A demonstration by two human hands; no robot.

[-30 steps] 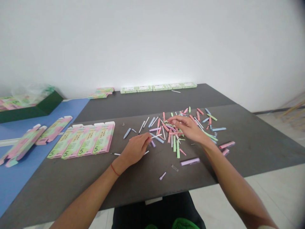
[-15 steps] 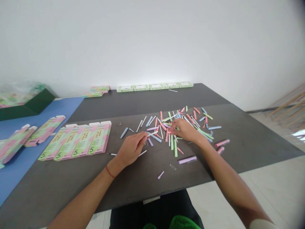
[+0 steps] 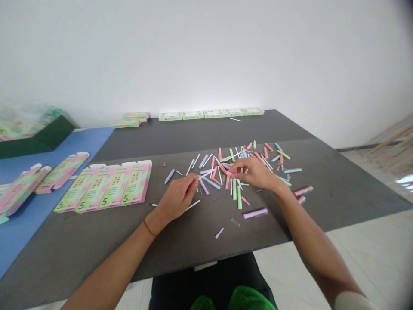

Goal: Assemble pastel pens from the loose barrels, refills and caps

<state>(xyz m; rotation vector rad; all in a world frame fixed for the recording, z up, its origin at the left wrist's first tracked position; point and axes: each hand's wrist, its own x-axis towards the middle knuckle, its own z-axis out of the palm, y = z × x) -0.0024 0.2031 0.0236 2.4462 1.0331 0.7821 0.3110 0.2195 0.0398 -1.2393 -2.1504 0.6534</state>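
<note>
Left hand (image 3: 177, 197): fingers pinch a white refill (image 3: 203, 176), just left of the pen pile (image 3: 222, 170).
Right hand (image 3: 258, 173): fingers closed on a pink piece (image 3: 232, 169) atop that pile.

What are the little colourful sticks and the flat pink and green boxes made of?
The pastel pen pieces look like plastic: smooth, evenly coloured, with a soft matte look. The thin white rod pinched in the left hand is probably plastic too, though it is too small to be sure. The flattened boxes seem to be printed card: thin, flat, with tabs at the ends.
</note>
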